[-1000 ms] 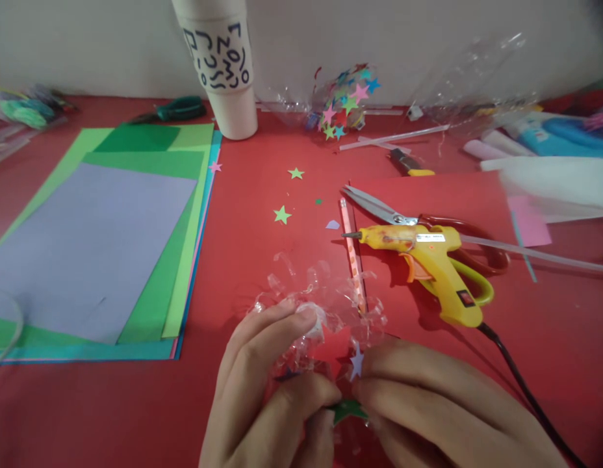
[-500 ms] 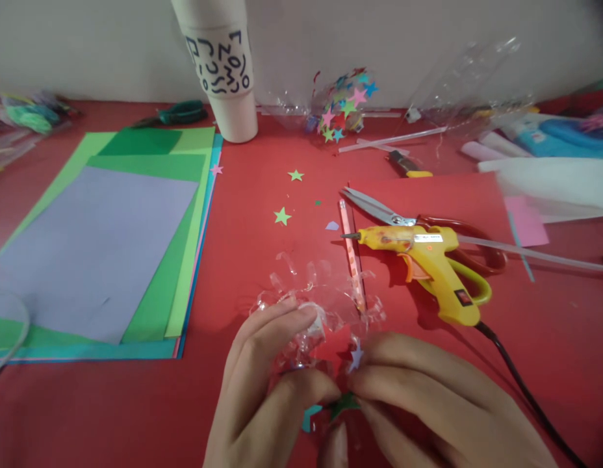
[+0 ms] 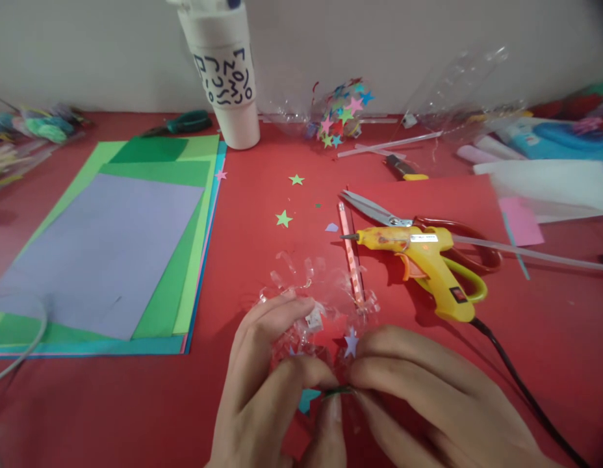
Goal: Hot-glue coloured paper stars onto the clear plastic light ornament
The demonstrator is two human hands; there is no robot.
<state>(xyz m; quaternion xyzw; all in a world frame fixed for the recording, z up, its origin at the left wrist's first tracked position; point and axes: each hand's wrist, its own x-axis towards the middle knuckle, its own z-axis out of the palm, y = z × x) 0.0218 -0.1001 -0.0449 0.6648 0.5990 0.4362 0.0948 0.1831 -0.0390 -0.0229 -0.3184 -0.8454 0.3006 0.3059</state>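
Observation:
Both my hands meet at the bottom centre over a crinkled clear plastic piece [image 3: 316, 286] with paper stars stuck on it. My left hand [image 3: 267, 390] curls round its left side, thumb and fingers closed on the plastic. My right hand [image 3: 428, 396] pinches a small green paper star [image 3: 339, 391] against the left thumb. On the plastic, a red star [image 3: 331, 328] and a pale purple star [image 3: 351, 342] show just above my fingers. A teal paper scrap [image 3: 308, 400] peeks out under my left hand.
A yellow glue gun [image 3: 428, 260] with a black cord lies to the right, over scissors [image 3: 379, 209] and beside a pink pencil [image 3: 351, 257]. Stacked coloured paper sheets [image 3: 111, 247] lie left. A patterned white cup [image 3: 226, 78] and a bag of stars [image 3: 340, 114] stand at the back.
The green star has turned edge-on between my fingertips and is less visible. A teal scrap has come into view under my left hand. My view has tilted slightly.

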